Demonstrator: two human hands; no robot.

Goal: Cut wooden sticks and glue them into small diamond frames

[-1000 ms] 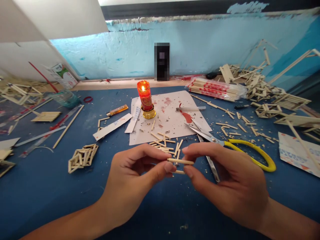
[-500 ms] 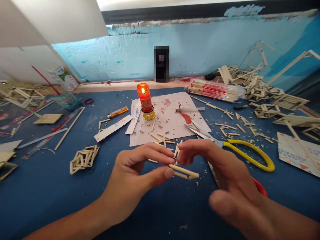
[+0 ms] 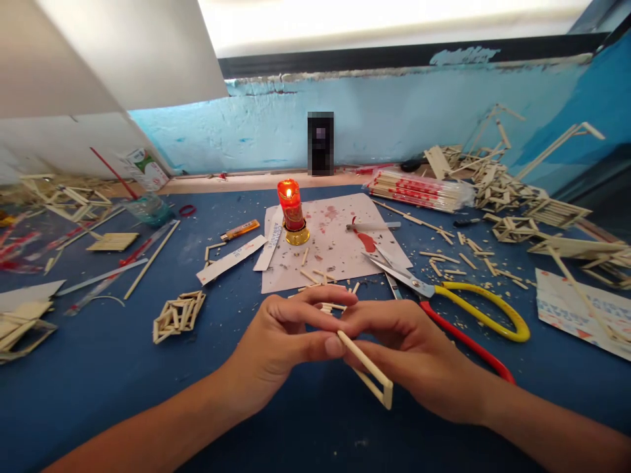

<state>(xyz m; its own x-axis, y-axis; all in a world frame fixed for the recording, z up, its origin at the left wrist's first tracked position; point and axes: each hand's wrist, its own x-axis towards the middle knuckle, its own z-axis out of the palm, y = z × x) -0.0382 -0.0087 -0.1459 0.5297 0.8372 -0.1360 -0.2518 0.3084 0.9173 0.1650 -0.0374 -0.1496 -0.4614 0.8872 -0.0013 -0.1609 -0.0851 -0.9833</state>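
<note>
Between my hands is a small wooden stick frame (image 3: 367,361), two long sticks joined by a short one at the near end. My left hand (image 3: 290,335) pinches its far end between thumb and fingers. My right hand (image 3: 409,348) is closed at the same end, fingertips against the left ones; its fingers partly hide that end of the frame. Just beyond the hands, cut stick pieces (image 3: 310,277) lie on and around a stained white sheet (image 3: 335,256). A lit red candle (image 3: 292,207) in a gold holder stands on the sheet's left side.
Scissors (image 3: 444,295) with yellow and red handles lie open beside my right hand. A lighter (image 3: 240,230), a paper strip (image 3: 231,259) and a stick bundle (image 3: 180,316) are left. Bagged sticks (image 3: 419,190) and piled stick structures (image 3: 513,177) sit at right.
My right hand has come in from the right and closed on the frame beside my left hand. The frame's near end now tilts down toward me. The view has tipped up slightly.
</note>
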